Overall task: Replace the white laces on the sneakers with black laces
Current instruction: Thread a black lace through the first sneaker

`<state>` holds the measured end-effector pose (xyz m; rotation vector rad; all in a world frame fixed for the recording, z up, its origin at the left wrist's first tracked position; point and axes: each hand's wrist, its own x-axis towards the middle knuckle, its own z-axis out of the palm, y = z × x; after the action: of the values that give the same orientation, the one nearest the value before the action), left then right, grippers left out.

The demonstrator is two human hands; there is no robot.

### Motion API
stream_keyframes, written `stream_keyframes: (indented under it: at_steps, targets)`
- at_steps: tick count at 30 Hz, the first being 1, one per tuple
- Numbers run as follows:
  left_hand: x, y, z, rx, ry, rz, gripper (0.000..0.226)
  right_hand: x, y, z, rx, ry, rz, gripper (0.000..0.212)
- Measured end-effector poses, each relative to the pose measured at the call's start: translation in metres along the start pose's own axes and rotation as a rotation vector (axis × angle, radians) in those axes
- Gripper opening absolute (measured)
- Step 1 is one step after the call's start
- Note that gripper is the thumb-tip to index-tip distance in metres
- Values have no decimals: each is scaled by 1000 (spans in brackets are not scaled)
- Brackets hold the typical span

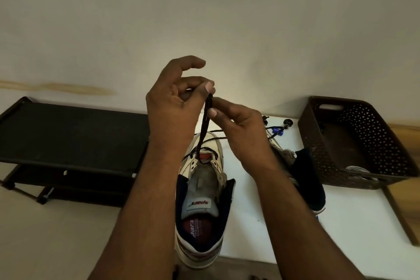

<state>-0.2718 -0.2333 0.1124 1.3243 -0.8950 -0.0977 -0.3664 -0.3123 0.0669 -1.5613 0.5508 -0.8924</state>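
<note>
- Plain pale wall is filling the upper part of the head view, with a white tabletop point(354, 223) lying below it and a low black shoe rack point(68, 134) sitting off the table's left edge.
- A brown perforated basket point(354, 138) is resting at the table's far right corner, something pale lying inside it near its front wall.
- One white sneaker point(202, 200) is standing near the table's front left edge, heel toward the person, its tongue showing and only the lowest eyelets carrying lace.
- A second sneaker point(306, 179) is lying just right of it, mostly hidden behind the right forearm.
- The black lace point(205, 125) is rising taut from the first sneaker's lower eyelets up to both hands, both strands running together.
- The left hand point(175, 102) is pinching the lace's top between thumb and forefinger, the other fingers curled loosely above.
- The right hand point(236, 127) is pinching the same strands just below, thumb against the lace.
- Small dark and blue items point(278, 128) are lying near the table's far edge; what they are I cannot tell.
- Judging by this, the person is evening the two ends before lacing upward: matching the tips now, keeping both strands flat and untwisted, should give equal tails at the top eyelets.
</note>
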Motion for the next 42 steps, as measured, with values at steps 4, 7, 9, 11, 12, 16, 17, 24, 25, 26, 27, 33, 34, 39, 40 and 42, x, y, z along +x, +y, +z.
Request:
stream_keyframes:
  at_steps: [4, 7, 9, 11, 12, 16, 17, 24, 25, 26, 27, 33, 34, 39, 40, 42]
  targets:
    - [-6, 2, 0, 2, -14, 9, 28, -5, 0, 11, 21, 51, -27, 23]
    - [-7, 2, 1, 1, -20, 20, 30, -7, 14, 18, 13, 56, 0, 22]
    - [-8, 2, 0, 13, -20, 17, 33, -8, 22, 21, 20, 59, 14, 23]
    - [-9, -2, 1, 42, -14, 3, 34, -8, 27, 19, -23, 44, 16, 23]
    - [-10, -4, 1, 55, -12, -4, 34, -8, 31, 17, -57, 26, 21, 24]
    - [-9, -4, 5, 58, 18, 28, 33, -8, 41, 9, -178, -85, 65, 23]
    - [-8, -3, 6, 62, 29, 44, 33, -9, 42, 9, -187, -108, 81, 22]
    - [-2, -5, 2, 52, 50, 92, 32, -13, 40, 14, -306, -180, 41, 24]
    - [-2, -5, 2, 43, 44, 94, 32, -11, 40, 14, -289, -163, 41, 24]
    - [-2, -5, 3, 31, 44, 92, 31, -8, 39, 14, -279, -145, 39, 24]
    - [-2, -4, 4, 18, 49, 87, 32, -7, 39, 14, -286, -139, 39, 23]
    - [-2, -5, 6, -107, 72, 66, 30, -10, 42, 13, -308, -172, 112, 23]
    - [-2, -4, 6, -124, 78, 68, 30, -10, 42, 13, -296, -157, 120, 23]
    - [-4, -16, -2, -54, 76, -122, 19, -9, 46, 12, -164, -62, 194, 19]
    - [-7, -23, -4, 28, 48, -214, 24, -9, 46, 11, -134, -46, 207, 15]
    - [-14, -39, -11, 204, -7, -432, 37, -9, 45, 9, -68, -9, 242, 12]
